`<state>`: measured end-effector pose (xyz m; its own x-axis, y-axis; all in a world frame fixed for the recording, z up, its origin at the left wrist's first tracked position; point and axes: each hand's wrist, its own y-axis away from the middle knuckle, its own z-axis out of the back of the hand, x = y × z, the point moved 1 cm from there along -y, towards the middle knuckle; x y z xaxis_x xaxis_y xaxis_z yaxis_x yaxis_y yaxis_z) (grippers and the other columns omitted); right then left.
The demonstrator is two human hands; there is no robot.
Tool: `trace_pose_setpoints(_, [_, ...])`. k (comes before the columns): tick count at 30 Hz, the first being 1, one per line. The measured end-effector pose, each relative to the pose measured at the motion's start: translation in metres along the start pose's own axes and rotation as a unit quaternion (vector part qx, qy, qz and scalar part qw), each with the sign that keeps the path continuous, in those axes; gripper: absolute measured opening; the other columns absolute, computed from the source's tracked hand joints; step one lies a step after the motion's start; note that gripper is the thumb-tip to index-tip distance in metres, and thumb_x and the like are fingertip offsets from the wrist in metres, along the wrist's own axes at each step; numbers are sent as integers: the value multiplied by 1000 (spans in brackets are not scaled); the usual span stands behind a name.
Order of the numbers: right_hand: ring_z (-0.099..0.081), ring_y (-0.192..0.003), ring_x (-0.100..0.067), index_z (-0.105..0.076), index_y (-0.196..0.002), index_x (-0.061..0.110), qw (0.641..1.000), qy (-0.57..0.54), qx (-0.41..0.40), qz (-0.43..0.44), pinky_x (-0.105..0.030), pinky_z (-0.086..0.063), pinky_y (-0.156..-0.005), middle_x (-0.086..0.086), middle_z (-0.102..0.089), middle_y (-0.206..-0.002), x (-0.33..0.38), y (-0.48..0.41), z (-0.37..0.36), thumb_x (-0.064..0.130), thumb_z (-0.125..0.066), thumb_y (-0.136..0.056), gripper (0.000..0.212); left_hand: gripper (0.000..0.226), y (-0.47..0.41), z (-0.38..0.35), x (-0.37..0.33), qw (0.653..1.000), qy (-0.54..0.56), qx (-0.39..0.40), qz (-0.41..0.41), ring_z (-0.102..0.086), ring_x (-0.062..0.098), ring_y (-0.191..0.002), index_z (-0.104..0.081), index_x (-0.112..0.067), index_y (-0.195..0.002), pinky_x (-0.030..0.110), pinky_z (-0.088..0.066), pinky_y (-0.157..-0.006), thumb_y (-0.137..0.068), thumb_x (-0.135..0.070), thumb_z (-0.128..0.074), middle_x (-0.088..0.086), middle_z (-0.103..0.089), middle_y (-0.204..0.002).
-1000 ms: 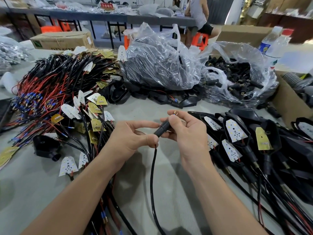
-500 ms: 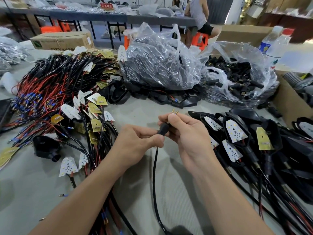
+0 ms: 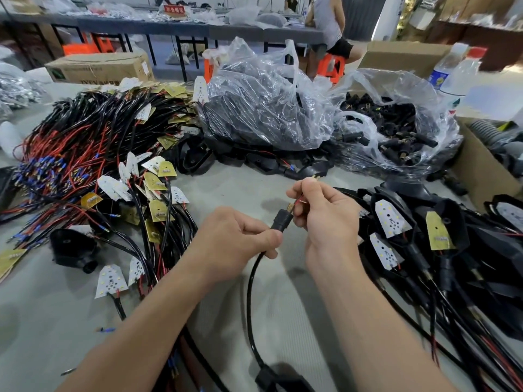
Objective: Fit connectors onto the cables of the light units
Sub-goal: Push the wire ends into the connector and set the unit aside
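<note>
black connector (image 3: pixel 280 221) sits pinched between left hand (image 3: pixel 235 241) and right hand (image 3: pixel 325 219).

Grey worktop (image 3: pixel 240 190) was seen under the left hand (image 3: pixel 235 239) and the right hand (image 3: pixel 328 219). Far beyond the left hand, a long grey table (image 3: pixel 135 24) on black legs was noted, with orange stools (image 3: pixel 85 48) under it. Far beyond the right hand, a person (image 3: pixel 329 24) was seated on an orange stool (image 3: pixel 331 66). Brown cabinets (image 3: pixel 486 38) were placed further right. Pale floor (image 3: pixel 165 73) was evenly lit.
</note>
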<state>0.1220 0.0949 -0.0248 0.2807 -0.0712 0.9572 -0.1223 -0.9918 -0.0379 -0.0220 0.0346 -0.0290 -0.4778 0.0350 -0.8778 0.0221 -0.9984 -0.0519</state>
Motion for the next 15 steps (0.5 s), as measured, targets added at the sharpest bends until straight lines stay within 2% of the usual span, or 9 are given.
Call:
trace_pose_setpoints(3, [-52,-47,-12,-73,-64,16,992,108,5,64,-27,-42,-48,-2,-70,-62,0,-3,4,19,-62,-94,32,23,6,-6,-3,997,-50,-47,-31,-56,8,-46,-77,-27,-66,22,-42,-47,-85,-39,-74,-14,-68,-55])
trace_pose_setpoints(5, [-52,-47,-10,-72,-67,15,979,175,20,101,-26,-44,-51,-1,-68,-59,1,-5,5,23,-63,-90,26,30,8,-10,-6,997,-52,-30,-38,-50,8,-40,-72,-22,-59,23,-41,-45,-83,-37,-67,-9,-67,-51])
trace_pose_setpoints(7, [-49,-44,-8,-71,-64,17,981,167,30,89,-22,-40,-48,1,-65,-54,-2,-5,3,20,-63,-90,27,32,7,-9,-9,997,56,49,-4,-53,20,-46,-69,-13,-56,30,-47,-53,-82,-32,-61,2,-65,-49])
trace_pose_setpoints(8, [-47,-43,-9,-72,-64,19,985,152,30,74,-22,-38,-46,2,-63,-53,-2,-5,2,18,-63,-92,29,32,6,-8,-9,980,173,98,27,-57,23,-51,-69,-12,-57,30,-50,-58,-83,-29,-59,5,-63,-50])
trace_pose_setpoints(10, [-47,-43,-10,-71,-67,21,984,157,30,74,-28,-37,-48,3,-62,-52,-3,-6,2,22,-61,-92,28,30,6,-4,-8,898,387,183,102,-63,21,-61,-73,-15,-64,24,-54,-66,-86,-27,-57,6,-60,-53])
trace_pose_setpoints(11, [-47,-44,-11,-70,-69,20,978,185,31,95,-30,-38,-51,4,-62,-52,-1,-6,3,26,-60,-92,25,28,7,-3,-6,875,423,199,122,-65,20,-64,-74,-15,-67,24,-55,-69,-88,-27,-58,6,-61,-56])
trace_pose_setpoints(12, [-48,-45,-11,-68,-71,20,970,210,32,116,-32,-39,-53,4,-63,-51,0,-6,4,29,-59,-91,23,28,7,-3,-2,871,428,199,133,-66,20,-68,-75,-16,-69,25,-55,-72,-88,-29,-59,6,-63,-59])
trace_pose_setpoints(15, [-45,-42,-9,-63,-64,18,965,224,28,136,-28,-37,-52,6,-58,-46,3,-3,9,29,-63,-92,30,29,3,-9,6,902,386,152,123,-68,19,-75,-79,-15,-75,30,-51,-81,-87,-34,-61,10,-71,-69])
